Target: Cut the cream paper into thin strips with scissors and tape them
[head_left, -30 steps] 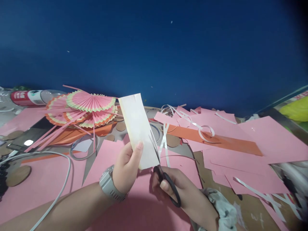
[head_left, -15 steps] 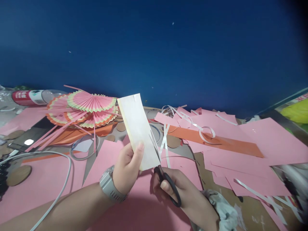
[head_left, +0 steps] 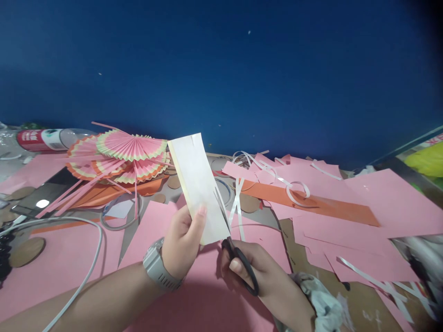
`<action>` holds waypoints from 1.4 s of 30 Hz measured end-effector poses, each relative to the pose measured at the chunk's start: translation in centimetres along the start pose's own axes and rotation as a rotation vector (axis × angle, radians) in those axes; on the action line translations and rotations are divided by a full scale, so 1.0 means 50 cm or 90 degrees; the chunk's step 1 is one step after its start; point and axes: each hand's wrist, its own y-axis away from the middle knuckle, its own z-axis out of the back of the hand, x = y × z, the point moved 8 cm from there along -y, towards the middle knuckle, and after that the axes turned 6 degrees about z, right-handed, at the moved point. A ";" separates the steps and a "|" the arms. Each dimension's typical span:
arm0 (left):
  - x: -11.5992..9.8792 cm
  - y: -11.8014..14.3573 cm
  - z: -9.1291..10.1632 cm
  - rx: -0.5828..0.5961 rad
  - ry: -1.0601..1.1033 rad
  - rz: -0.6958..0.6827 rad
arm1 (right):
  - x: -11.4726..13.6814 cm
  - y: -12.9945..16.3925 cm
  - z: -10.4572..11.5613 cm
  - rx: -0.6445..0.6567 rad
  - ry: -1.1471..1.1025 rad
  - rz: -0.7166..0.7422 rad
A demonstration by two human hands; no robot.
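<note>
My left hand (head_left: 185,237), with a grey watch at the wrist, pinches a white paper strip (head_left: 194,175) near its lower end, thumb on the front. The paper stands nearly upright and has a yellowish left edge. In my right hand (head_left: 256,263) is a pair of scissors (head_left: 245,269) with black handles, fingers through the loops. Its blades point up along the paper's right edge, close together near the lower right corner. Whether they are cutting into the paper I cannot tell. Pink paper (head_left: 204,299) lies beneath both hands.
Folded pink paper fans (head_left: 133,150) lie at the left, beside a plastic bottle (head_left: 43,139) and a dark phone (head_left: 43,193). A white cable (head_left: 100,240) loops near my left forearm. Pink sheets (head_left: 360,249), an orange strip (head_left: 335,208) and white offcuts (head_left: 238,207) spread rightward. Behind stands a blue wall (head_left: 221,74).
Almost nothing differs. The scissor handles have shifted very slightly up and left, and the paper a touch upward; both hands keep their grip.
</note>
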 end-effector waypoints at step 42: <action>0.015 0.003 -0.035 0.123 -0.027 0.014 | 0.010 0.002 0.011 -0.016 0.043 -0.008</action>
